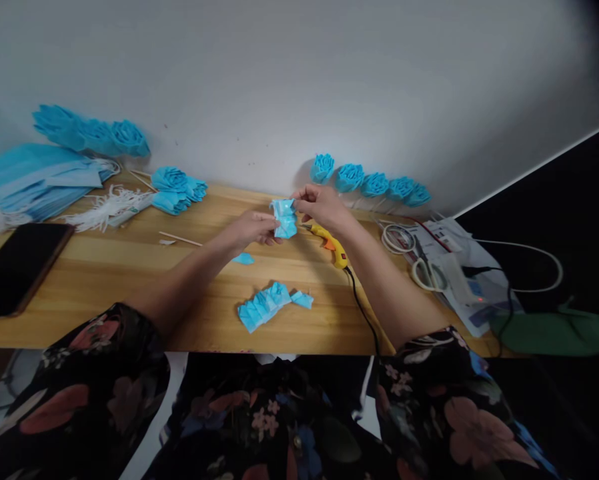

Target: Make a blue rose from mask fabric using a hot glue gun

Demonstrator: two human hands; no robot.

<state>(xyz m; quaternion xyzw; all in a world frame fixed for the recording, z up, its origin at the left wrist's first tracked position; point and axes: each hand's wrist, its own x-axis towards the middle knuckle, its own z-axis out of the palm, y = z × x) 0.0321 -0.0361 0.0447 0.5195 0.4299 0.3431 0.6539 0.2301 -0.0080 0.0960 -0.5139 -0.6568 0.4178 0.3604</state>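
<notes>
Between my hands is a crinkled piece of light-blue mask fabric (285, 219), held above the table. My left hand (256, 228) pinches its lower left side. At its upper right corner, the fingers of my right hand (319, 201) are closed on the edge. A yellow hot glue gun (332, 247) lies just below my right hand, its nozzle pointing left. Nearer to me a pleated blue fabric strip (264, 307) rests on the wood beside a small blue scrap (302, 299). Another blue piece (243, 259) lies partly behind my left forearm.
Blue fabric flowers (374, 184) lean along the wall at right, others (172, 189) at left. Face masks (39, 177), white ear loops (112, 208) and a phone (22, 270) lie left. Scissors (428, 273) and a power strip (467, 285) sit right; the gun's cord (362, 307) crosses the front edge.
</notes>
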